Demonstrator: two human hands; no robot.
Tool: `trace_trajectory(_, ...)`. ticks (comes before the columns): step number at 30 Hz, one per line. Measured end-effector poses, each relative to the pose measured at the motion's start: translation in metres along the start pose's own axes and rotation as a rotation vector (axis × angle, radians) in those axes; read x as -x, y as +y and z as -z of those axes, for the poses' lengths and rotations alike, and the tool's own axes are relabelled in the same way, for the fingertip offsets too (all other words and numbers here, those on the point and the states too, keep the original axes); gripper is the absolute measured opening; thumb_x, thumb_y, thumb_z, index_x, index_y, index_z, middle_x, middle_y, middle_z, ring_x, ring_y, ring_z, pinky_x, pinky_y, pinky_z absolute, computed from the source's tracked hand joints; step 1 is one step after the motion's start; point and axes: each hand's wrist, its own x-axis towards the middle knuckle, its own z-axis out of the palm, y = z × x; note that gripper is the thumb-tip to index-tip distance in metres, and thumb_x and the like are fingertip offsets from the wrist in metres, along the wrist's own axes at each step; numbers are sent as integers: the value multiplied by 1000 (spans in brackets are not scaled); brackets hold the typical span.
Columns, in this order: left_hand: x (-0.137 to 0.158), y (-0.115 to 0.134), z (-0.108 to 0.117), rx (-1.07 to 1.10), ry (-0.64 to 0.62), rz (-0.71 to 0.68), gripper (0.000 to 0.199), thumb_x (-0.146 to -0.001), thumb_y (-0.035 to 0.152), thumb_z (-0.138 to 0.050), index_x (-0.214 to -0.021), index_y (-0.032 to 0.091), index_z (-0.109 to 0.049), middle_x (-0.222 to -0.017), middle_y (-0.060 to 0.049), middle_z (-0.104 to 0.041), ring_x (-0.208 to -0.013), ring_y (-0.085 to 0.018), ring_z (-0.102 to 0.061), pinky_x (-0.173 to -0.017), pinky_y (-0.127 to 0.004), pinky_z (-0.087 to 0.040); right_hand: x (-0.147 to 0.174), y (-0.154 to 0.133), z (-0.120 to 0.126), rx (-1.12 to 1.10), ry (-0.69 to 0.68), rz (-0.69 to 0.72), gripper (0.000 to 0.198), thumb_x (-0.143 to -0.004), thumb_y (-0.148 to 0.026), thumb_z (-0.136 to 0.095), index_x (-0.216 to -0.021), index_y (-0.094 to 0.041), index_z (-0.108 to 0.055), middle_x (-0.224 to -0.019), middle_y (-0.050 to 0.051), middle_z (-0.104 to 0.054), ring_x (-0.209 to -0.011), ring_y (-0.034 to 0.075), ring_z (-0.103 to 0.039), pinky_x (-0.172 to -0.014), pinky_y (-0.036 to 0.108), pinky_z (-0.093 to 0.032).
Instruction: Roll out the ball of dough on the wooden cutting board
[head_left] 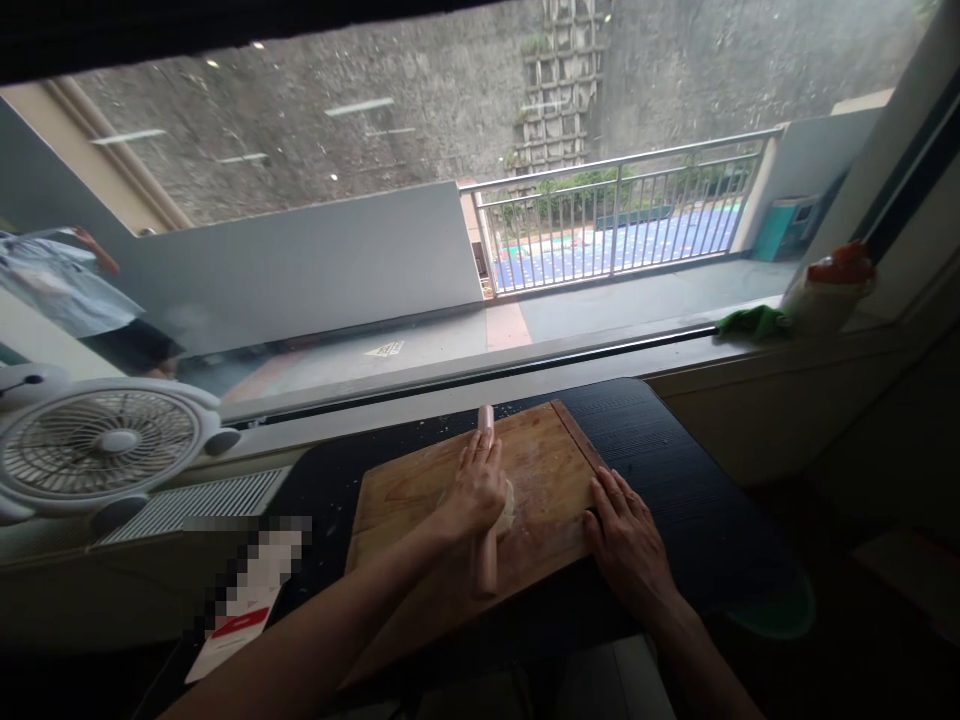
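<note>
A wooden board [420,490], dusted with pale flour, lies at an angle on a black worktop [675,460]. Across the middle of the board, pointing away from the viewer, is a smooth, light pinkish rolling pin [486,570]. A small, flat, pale piece of dough [508,508] lies at the board's centre, just beside the pin on its right and partly hidden by it and by a hand. The person's left hand [478,487] lies palm down over the pin, fingers close together; whether they curl around it cannot be told. The right hand [628,535] rests at the board's right edge, fingers nearly straight and side by side, thumb spread away from them. White specks dot the worktop just beyond the board. To the left of the board stands a round white fan [116,440]; nearer the viewer on that side is a partly blurred paper item [240,625] with a red patch. Beyond the board to the right, a green cloth [754,322] and an orange-topped bottle [832,290] sit on a windowsill [705,352].
</note>
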Motion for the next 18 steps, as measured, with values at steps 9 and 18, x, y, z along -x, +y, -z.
trace_trajectory(9, -3, 27, -1, 16, 46, -80, 59, -81, 14, -33, -139, 3, -29, -149, -15, -23, -138, -26, -13, -111, -45, -21, 4, 3, 1, 0, -18, 3, 46, -91, -32, -37, -131, -10, -45, -141, 12, -38, -132, 26, -31, -104, 41, -31)
trace_trajectory(18, 126, -16, -34, 13, 315, -92, 65, -87, 13, -32, -146, 12, -3, -150, -14, -20, -138, -26, -17, -107, -46, -32, -132, -58, 18, -204, -53, 225, 36, -93, -30, -33, -122, -17, -52, -131, 10, -48, -127, 21, -35, -105, 36, -26)
